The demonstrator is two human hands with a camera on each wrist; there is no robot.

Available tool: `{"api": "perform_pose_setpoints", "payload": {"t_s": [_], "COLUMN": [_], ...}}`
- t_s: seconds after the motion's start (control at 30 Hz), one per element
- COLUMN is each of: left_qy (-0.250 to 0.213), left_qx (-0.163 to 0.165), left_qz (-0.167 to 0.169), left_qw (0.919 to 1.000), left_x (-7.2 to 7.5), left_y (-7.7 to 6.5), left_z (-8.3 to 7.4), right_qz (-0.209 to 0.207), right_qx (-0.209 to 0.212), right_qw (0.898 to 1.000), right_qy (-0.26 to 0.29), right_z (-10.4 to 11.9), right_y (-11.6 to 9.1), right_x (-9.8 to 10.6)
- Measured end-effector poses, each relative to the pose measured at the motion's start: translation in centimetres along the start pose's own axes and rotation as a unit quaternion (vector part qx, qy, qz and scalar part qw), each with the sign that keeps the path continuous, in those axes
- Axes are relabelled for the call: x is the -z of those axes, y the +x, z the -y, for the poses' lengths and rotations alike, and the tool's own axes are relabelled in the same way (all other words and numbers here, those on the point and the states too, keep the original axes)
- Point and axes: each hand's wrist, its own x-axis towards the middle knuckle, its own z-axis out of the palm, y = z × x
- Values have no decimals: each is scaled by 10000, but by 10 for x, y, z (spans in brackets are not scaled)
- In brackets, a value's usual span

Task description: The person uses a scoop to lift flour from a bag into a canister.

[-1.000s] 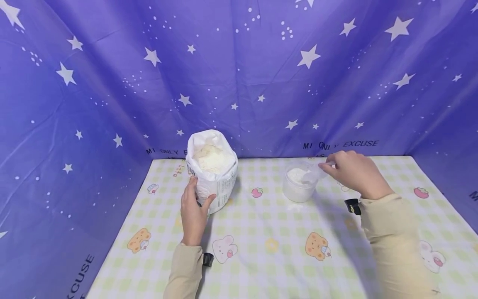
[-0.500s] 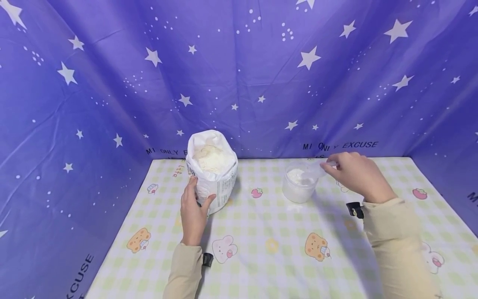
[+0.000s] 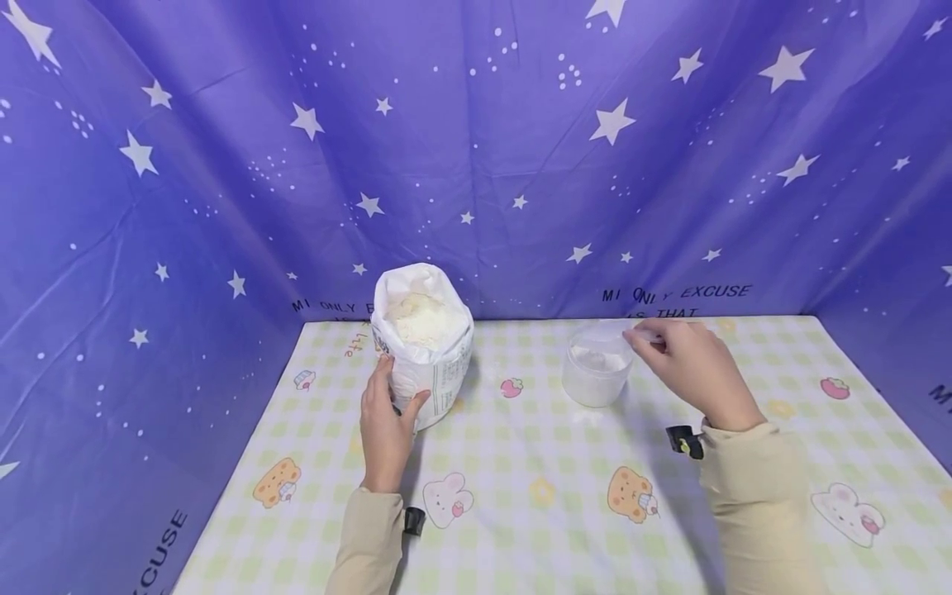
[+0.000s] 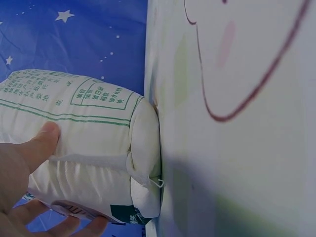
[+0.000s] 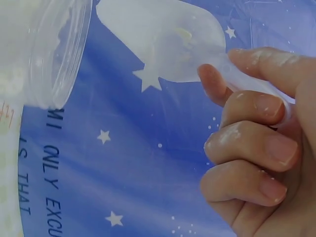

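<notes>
My left hand (image 3: 387, 430) grips the near side of a tall white bag of flour (image 3: 446, 376), thumb and fingers spread on either side. The bag stands upright, its open top showing off-white powder (image 3: 424, 318); green print covers its side in the left wrist view. A clear plastic tub (image 3: 595, 388) stands to the right with white powder inside. My right hand (image 3: 692, 359) pinches the handle of a translucent plastic scoop (image 5: 182, 39), with its other fingers curled. The scoop's blade is close above the tub's rim, a little powder clinging to it. White dust marks the right fingers.
A checked tablecloth (image 3: 543, 446) with cartoon prints covers the table. Purple star-printed curtains (image 3: 476, 165) hang behind and at both sides, close to the table's back edge. The bag and tub stand apart, with tablecloth between them.
My right hand has shifted slightly left and toward me, and its wrist has turned. The scoop's blade has come up over the tub. The left hand and bag stay put.
</notes>
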Motion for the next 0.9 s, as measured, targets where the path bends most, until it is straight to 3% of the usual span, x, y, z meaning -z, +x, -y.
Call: {"api": "perform_pose_setpoints", "payload": {"t_s": [0.37,0.9], "left_qy": [58,24], "left_qx": [14,-33], "left_qz": [2,-44], "left_qw": [10000,10000], "left_x": [1,0], "left_y": [-2,-1], "left_z": [2,1], "right_qz": [-240,150], "right_qx": [417,875], "right_qw": [9988,9960], "right_qy": [6,31], "right_z": [20,58], "right_y": [10,31], "right_x": [-9,-28]}}
